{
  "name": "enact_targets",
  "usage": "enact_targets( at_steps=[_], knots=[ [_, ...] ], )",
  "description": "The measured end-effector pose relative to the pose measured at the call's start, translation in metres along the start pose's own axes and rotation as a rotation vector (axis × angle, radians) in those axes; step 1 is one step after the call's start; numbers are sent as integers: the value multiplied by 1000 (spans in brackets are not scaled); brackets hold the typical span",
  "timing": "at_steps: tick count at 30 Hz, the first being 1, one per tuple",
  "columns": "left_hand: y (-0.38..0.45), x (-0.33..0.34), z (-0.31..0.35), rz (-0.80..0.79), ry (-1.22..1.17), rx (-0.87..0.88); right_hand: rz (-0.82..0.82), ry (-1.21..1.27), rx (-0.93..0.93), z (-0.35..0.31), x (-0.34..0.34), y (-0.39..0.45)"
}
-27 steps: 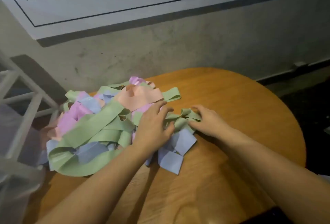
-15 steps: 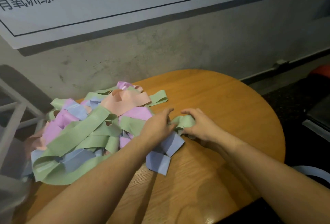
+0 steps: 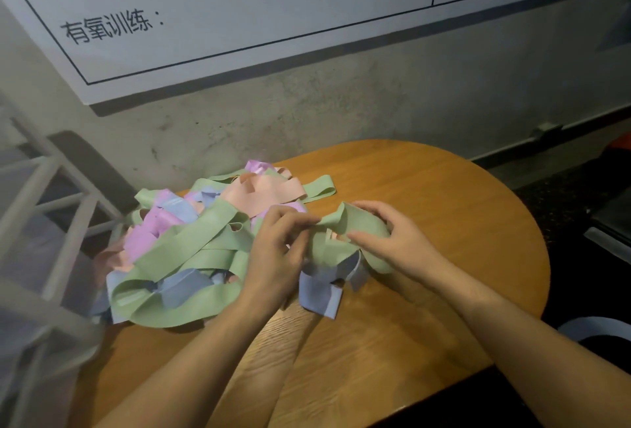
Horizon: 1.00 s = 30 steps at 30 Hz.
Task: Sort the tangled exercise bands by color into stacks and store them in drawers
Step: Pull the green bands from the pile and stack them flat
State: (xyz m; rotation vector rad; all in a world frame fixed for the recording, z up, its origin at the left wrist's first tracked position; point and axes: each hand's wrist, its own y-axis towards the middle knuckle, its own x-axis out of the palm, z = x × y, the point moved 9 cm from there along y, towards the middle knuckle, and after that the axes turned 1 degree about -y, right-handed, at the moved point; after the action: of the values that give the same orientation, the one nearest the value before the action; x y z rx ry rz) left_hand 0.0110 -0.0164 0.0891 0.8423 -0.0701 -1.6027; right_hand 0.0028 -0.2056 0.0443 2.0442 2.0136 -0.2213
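Observation:
A tangled heap of exercise bands [image 3: 191,250] in green, pink, purple, peach and blue lies on the left half of a round wooden table [image 3: 444,195]. At the heap's right edge both hands hold one green band [image 3: 358,226], lifted slightly off the table. My left hand [image 3: 276,253] pinches its left end. My right hand [image 3: 392,239] curls its fingers over the band's right part. A blue band [image 3: 319,292] hangs in loops just below the green one, between the hands.
A grey concrete wall with a white board of printed and handwritten characters [image 3: 112,26] stands right behind the table. A white metal frame [image 3: 51,195] is at the left. Dark floor and a light curved object [image 3: 597,328] lie to the right.
Both hands have raised the green band from the heap's edge and pulled it a little apart. The camera has tilted up, so more of the wall board shows.

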Motion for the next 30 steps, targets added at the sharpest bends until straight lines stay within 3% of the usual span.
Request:
enact_targets(
  at_steps=[5,10,17,21,23,26,30],
  knots=[
    [-14,-31,15,49,-7,40,93,50,-97,-36,5,-9],
    [-29,-54,26,37,1,70,31,157,-68,-68,26,-11],
    [-52,-77,26,-17,-229,-117,-82,320,-64,-107,64,-18],
    [-61,-87,15,-62,-464,-352,-161,242,-85,-125,83,-26],
    [-64,-95,9,-62,-441,-416,-176,147,-138,-134,89,-28],
    [-64,-104,7,-57,-335,-396,-194,8,-195,-142,97,-30],
    [-64,-114,10,4,-386,-361,-177,-57,-233,-151,103,-33]
  ],
)
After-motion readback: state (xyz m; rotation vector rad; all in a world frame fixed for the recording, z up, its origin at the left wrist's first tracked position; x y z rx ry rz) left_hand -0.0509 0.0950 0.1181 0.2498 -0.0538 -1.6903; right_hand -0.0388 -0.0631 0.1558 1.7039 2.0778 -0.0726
